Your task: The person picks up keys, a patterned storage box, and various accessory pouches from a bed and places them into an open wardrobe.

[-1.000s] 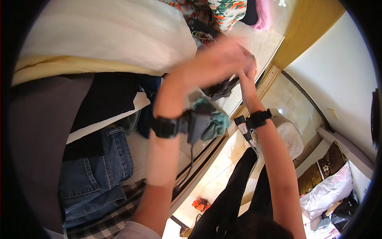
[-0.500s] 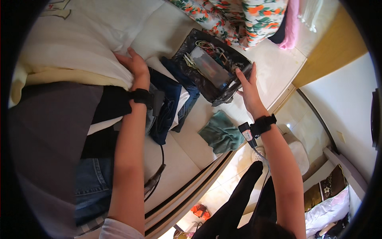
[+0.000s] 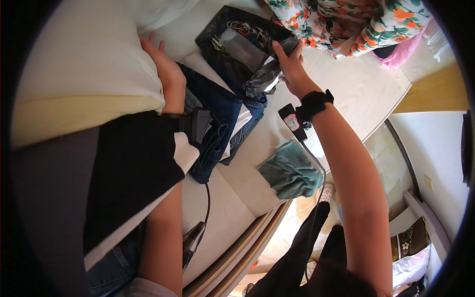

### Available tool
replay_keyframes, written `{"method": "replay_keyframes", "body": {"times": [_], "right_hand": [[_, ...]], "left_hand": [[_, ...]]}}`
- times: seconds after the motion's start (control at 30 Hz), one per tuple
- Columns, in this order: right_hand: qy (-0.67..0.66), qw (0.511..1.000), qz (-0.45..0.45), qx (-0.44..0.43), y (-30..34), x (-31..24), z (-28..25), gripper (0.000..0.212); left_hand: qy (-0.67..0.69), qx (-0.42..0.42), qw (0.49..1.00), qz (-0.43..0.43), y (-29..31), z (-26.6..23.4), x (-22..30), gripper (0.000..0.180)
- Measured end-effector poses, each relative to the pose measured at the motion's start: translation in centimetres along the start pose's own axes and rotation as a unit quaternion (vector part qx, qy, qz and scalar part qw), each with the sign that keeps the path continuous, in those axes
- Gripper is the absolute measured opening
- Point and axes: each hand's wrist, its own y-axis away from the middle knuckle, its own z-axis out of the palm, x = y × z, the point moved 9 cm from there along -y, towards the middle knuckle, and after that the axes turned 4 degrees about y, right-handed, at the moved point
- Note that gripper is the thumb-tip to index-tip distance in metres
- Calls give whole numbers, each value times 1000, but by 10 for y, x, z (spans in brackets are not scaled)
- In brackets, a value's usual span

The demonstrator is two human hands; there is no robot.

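My right hand [image 3: 293,69] grips the near right rim of a box lined with a black plastic bag [image 3: 217,44]. Its thumb is over the rim. Inside the box lie a grey translucent case [image 3: 242,48] and several tangled cords or bands. My left hand [image 3: 168,72] rests against the side of a cream-white cloth [image 3: 89,54], fingertips stretched out and apart past its edge. A black garment with a white edge [image 3: 133,173] hangs over my left forearm. Folded dark blue jeans [image 3: 213,106] and a white piece of cloth lie between my hands.
A green cloth [image 3: 289,171] lies by the edge of the pale wooden surface [image 3: 232,188]. Fabric with orange fruit print [image 3: 346,24] and a pink cloth [image 3: 403,52] are at the far right. A cable [image 3: 316,161] runs from my right wrist strap.
My right hand and the black-lined box have shifted up and left in the picture. The view has turned somewhat. The cloth pile now covers more of my left forearm.
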Motion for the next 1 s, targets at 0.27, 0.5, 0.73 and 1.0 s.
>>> {"method": "replay_keyframes", "body": {"times": [0.27, 0.5, 0.73, 1.0], "right_hand": [[465, 835, -290, 43, 59, -29, -98, 48], [755, 583, -295, 57, 84, -32, -112, 42], [760, 595, -257, 49, 80, -25, -112, 49], [755, 610, -238, 40, 73, -22, -111, 49]], "left_hand": [[43, -59, 997, -5, 8, 24, 9, 66], [76, -50, 995, -37, 10, 56, -2, 73], [-316, 54, 940, -116, 4, 55, -92, 55], [-351, 25, 934, -66, -5, 47, -92, 53]]}}
